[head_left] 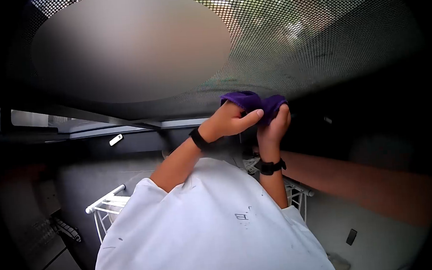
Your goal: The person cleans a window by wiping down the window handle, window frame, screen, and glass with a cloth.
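Observation:
A purple cloth (pixel 244 100) is bunched in front of me, close under the dark mesh screen (pixel 275 57); whether it touches the mesh I cannot tell. My left hand (pixel 229 121) holds the left part of the cloth, its thumb stretched to the right and its other fingers mostly hidden. Beside it, my right hand (pixel 276 125) is raised, with fingers closed around the right part of the cloth. Both wrists wear black bands.
White tubular rails (pixel 106 203) stand on both sides of my body. A small white device (pixel 116 139) is at the left, near a window frame (pixel 92 132). A dark flat object (pixel 351 236) lies at lower right. A blurred oval hides part of the mesh.

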### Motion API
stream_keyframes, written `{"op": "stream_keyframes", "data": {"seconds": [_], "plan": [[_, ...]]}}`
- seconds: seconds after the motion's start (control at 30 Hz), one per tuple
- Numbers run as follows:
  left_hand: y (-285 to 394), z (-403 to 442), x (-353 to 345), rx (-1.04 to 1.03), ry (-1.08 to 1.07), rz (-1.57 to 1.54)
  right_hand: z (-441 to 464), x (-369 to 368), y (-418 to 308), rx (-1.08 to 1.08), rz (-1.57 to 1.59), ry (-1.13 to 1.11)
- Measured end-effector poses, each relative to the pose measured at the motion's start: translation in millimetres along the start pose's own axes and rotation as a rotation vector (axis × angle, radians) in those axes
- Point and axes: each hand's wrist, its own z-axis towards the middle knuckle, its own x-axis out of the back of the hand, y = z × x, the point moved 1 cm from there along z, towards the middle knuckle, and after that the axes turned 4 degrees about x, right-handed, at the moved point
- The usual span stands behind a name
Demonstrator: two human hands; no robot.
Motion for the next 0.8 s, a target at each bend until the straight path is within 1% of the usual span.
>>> {"op": "stream_keyframes", "data": {"seconds": [0.03,0.07,0.1,0.17,0.23,0.3,0.37,0.4,0.43,0.47,0.5,0.53,0.57,0.63,0.7,0.77,0.8], "plan": [[4,-1,3,-0.014,-0.051,-0.004,-2,-7,1,-0.016,-0.011,-0.025],[6,-3,6,-0.029,-0.097,-0.011,-6,-15,4,-0.009,-0.032,0.026],[4,-7,9,-0.029,-0.057,-0.019,-9,-21,7,-0.004,-0.057,0.076],[-1,-16,12,0.074,-0.013,-0.152,-15,-30,9,-0.004,-0.085,0.054],[-4,-22,13,0.086,0.011,-0.14,-18,-27,9,0.044,-0.133,-0.047],[-8,-29,20,0.002,-0.042,-0.033,-22,-28,18,0.034,-0.122,-0.059],[-15,-41,21,-0.005,0.005,-0.022,-32,-32,25,0.069,-0.129,-0.029],[-12,-44,24,0.005,0.015,-0.036,-34,-40,26,0.121,-0.207,-0.039],[-8,-45,28,0.018,0.02,-0.051,-35,-49,27,0.112,-0.212,-0.053],[-3,-47,33,-0.008,0.023,0.031,-37,-58,27,0.202,-0.368,-0.088],[2,-50,39,-0.009,0.029,0.034,-40,-65,29,0.294,-0.521,-0.117],[7,-54,43,-0.045,0.05,0.018,-43,-70,33,0.189,-0.404,-0.129],[11,-57,49,-0.082,0.069,0.0,-47,-76,36,0.189,-0.404,-0.128],[21,-66,62,-0.095,0.088,-0.034,-53,-90,42,0.216,-0.384,-0.205],[32,-81,78,-0.14,0.17,0.059,-63,-105,52,0.223,-0.357,-0.2],[39,-95,87,-0.149,0.199,0.039,-73,-128,56,0.332,-0.493,-0.242],[41,-102,93,-0.174,0.297,0.079,-78,-135,59,0.323,-0.489,-0.269]]}}
